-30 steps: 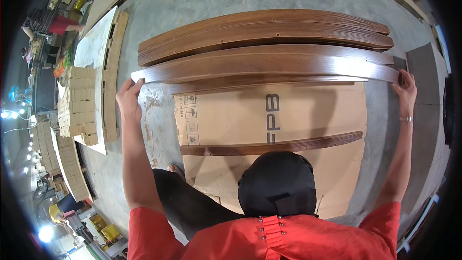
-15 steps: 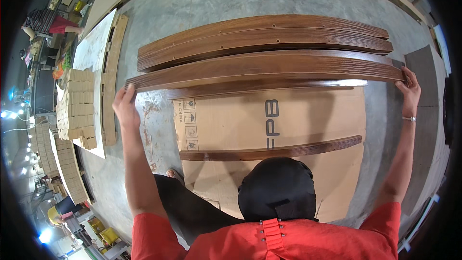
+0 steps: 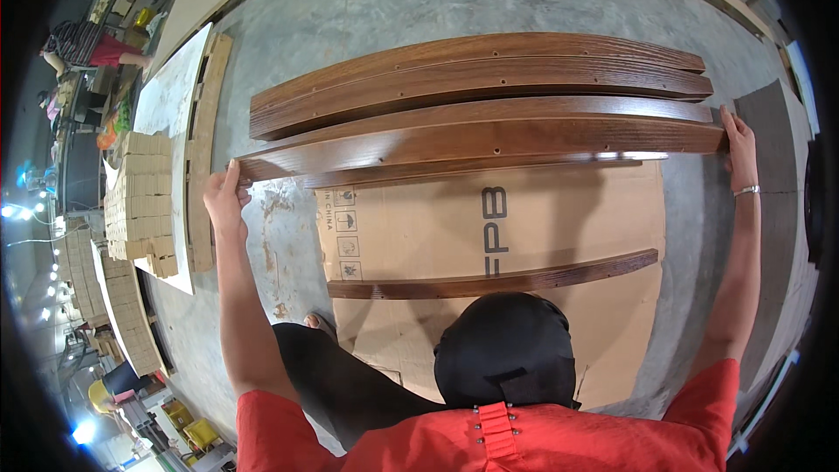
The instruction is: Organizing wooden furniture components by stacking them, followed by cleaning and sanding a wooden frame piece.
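While a loose slat (image 3: 498,280) lies on cardboard (image 3: 419,227) nearest, left hand (image 3: 225,201) and right hand (image 3: 739,147) clamp opposite ends of long brown board (image 3: 481,142); board spans between fingers, stacked boards (image 3: 472,79) just beyond.

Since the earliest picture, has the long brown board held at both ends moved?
Yes. The held board has shifted away from the cardboard sheet, towards the stacked boards.
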Demonstrator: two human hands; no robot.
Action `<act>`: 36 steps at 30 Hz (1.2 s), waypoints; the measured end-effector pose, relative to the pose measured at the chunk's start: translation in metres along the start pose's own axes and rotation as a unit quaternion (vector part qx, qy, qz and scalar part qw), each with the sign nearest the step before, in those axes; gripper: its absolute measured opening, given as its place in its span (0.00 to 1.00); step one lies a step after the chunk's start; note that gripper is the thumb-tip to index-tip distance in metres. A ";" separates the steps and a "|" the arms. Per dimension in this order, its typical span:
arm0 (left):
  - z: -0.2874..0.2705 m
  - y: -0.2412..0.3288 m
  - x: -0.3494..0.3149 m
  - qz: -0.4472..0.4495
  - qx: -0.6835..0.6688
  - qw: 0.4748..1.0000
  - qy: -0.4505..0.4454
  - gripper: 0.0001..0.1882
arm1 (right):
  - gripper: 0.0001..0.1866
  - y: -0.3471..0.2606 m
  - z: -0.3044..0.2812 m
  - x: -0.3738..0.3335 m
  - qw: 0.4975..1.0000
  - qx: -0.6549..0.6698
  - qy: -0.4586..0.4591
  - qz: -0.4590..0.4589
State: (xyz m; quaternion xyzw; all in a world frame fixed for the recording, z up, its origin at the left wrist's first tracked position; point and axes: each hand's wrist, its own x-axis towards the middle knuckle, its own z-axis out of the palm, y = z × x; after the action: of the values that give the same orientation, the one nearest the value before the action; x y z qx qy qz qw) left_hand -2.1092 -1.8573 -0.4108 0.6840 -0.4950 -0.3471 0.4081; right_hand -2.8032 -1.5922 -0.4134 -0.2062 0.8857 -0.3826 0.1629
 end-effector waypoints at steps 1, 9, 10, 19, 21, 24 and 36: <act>0.003 0.001 0.002 -0.021 0.012 1.000 0.007 0.16 | 0.21 0.003 0.004 0.008 0.999 0.004 0.019 -0.026; 0.031 -0.007 0.023 -0.034 0.128 0.991 0.006 0.16 | 0.24 0.007 0.022 0.038 0.988 -0.137 0.023 -0.073; 0.029 -0.009 0.025 -0.034 0.130 0.991 0.009 0.16 | 0.24 0.009 0.024 0.041 0.988 -0.136 0.020 -0.074; 0.020 -0.025 0.016 -0.016 0.008 1.000 0.021 0.16 | 0.22 0.024 0.032 0.044 0.996 -0.022 0.065 -0.051; 0.003 -0.049 0.008 -0.080 -0.026 0.991 0.100 0.14 | 0.20 0.067 0.017 0.057 0.993 0.058 0.106 -0.019; 0.002 -0.161 -0.007 -0.176 0.051 0.976 -0.117 0.18 | 0.11 0.262 -0.048 0.099 0.935 -0.279 0.102 -0.193; -0.009 -0.266 -0.125 -0.285 0.476 0.822 -0.131 0.26 | 0.19 0.255 0.089 -0.117 0.943 -0.297 -0.046 0.141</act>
State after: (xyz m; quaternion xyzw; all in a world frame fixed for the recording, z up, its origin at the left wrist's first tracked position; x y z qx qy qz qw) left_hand -2.0297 -1.6877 -0.6381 0.8520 -0.4306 -0.2550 -0.1538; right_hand -2.7238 -1.4306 -0.6465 -0.1353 0.9708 -0.0656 0.1869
